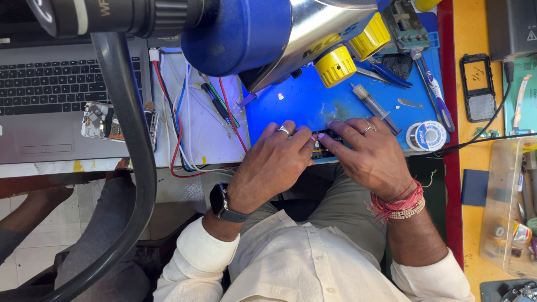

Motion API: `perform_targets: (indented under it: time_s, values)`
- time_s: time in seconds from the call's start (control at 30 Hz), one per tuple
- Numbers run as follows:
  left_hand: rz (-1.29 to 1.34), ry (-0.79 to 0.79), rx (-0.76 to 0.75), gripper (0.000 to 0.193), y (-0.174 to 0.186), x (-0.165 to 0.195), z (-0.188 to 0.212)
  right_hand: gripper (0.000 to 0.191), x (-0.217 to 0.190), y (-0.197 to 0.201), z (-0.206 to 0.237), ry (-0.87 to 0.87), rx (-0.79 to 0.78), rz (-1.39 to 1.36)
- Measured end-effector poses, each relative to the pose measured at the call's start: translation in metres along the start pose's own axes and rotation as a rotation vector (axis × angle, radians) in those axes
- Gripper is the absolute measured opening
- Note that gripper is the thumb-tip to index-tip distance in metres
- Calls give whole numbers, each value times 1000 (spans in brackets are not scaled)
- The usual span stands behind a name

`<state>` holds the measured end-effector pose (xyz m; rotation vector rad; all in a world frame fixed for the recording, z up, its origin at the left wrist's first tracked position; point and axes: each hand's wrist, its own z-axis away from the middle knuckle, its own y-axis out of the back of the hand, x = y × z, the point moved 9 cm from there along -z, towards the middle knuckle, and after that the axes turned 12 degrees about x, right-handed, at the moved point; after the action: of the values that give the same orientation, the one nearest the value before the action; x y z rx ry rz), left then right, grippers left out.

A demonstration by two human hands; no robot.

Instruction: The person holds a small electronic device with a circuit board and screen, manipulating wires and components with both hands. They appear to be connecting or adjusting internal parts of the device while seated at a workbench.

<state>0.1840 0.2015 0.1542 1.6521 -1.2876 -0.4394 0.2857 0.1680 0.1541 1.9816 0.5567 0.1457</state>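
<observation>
Head view: we see our left hand [278, 158] and right hand [372, 154] both pinching a small dark circuit board [324, 142] on the blue mat [313, 103] at the desk's near edge. At two o'clock from it lies a solder spool [427, 136]; at twelve, a microscope [268, 33].

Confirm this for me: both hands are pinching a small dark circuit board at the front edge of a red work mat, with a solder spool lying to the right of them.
Not quite: the work mat is blue, not red, as the head view shows. The rest holds: the left hand and right hand pinch the small dark circuit board at its front edge, the solder spool to their right.
</observation>
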Motion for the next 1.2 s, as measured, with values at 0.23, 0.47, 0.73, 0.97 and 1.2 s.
perform_targets:
  time_s: [0.23,0.47,0.73,0.97,1.2]
  values:
    - [-1,-25,-15,21,-2,2,0,34,-2,0,-1,16,14,3]
    - [-3,-43,-32,25,-4,1,1,36,-2,0,0,20,27,-16]
    - [25,-35,-31,29,-5,0,2,39,2,-1,1,11,40,-51]
    - [13,-33,13,31,0,0,5,39,7,-4,2,-62,119,-154]
    - [49,1,0,30,-4,-3,9,39,8,-9,6,-91,111,-139]
